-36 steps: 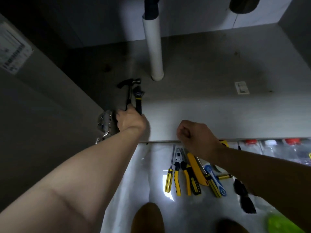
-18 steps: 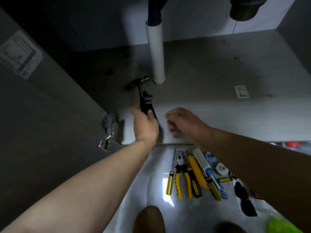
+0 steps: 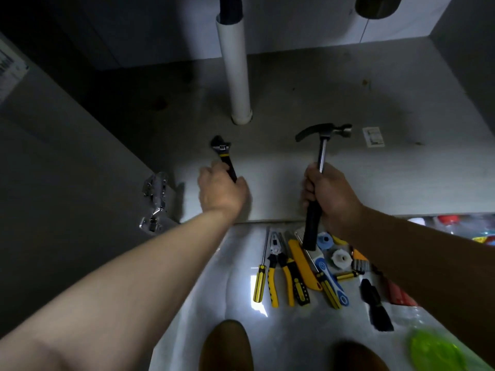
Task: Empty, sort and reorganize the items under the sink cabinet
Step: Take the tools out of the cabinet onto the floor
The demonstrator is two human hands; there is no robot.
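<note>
Lying on the floor nearest the camera: one screwdriver, one pair of pliers, one brush, further small tools too crowded to count. Right hand: fingers wrapped around one hammer, head up, over the cabinet floor. Left hand: fingers closed on one wrench. One white pipe stands behind.

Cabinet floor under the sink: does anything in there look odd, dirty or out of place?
A few dark stains mark the cabinet floor left of the white pipe, and a small white card lies alone near the hammer. Nothing looks spilled or broken.
</note>
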